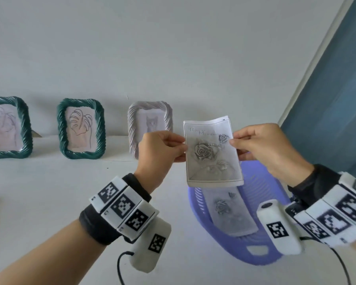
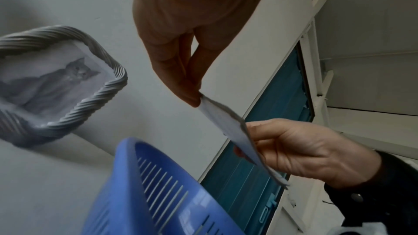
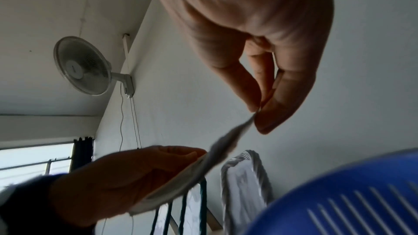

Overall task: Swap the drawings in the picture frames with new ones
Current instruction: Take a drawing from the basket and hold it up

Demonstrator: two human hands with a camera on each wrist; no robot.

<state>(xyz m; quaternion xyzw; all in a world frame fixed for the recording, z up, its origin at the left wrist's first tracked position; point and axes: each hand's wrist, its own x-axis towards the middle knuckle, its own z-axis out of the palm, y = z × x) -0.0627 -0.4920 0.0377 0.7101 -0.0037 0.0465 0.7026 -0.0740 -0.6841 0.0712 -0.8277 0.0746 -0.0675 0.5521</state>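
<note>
Rose drawing [image 1: 212, 155] hangs upright above the blue basket [image 1: 275, 251], pinched at its side edges by the left hand [image 1: 158, 151] and right hand [image 1: 269, 149], beside the grey frame [image 1: 136, 128].

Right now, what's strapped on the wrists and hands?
Both hands, left and right, are bare. Each wrist has a black band under a ring of white blocks printed with black square markers. A white camera pod with its own marker hangs below, trailing a black cable.
</note>
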